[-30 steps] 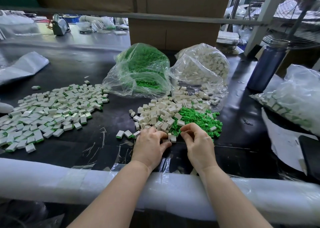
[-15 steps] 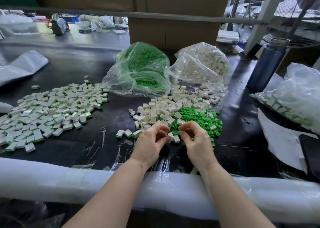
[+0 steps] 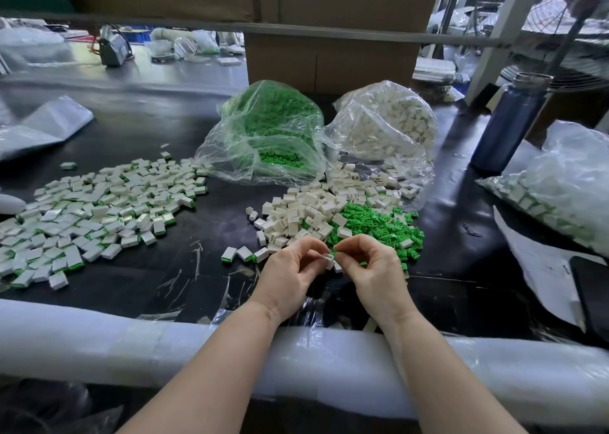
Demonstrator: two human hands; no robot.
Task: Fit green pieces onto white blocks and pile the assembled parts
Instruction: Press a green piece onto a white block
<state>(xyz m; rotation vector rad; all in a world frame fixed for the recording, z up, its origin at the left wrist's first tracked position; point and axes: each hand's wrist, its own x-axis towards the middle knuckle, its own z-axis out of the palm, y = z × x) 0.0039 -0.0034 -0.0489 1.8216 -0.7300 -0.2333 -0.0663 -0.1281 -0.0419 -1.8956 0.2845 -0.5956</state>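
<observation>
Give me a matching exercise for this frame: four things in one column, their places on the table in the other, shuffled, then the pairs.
Things:
1. green bag
2. bottle
3. assembled pile
4. white block

Places:
A. far right, upright
B. between the left hand and right hand
C. spread at left
D. centre back, left of the white bag

Pairs: 1-D, 2-A, 3-C, 4-B

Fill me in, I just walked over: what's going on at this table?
A person is fitting parts together. The left hand pinches a white block and the right hand brings a green piece up to it, just above the loose white blocks and green pieces. The pile of assembled parts lies to the left; bags of stock sit behind.
</observation>
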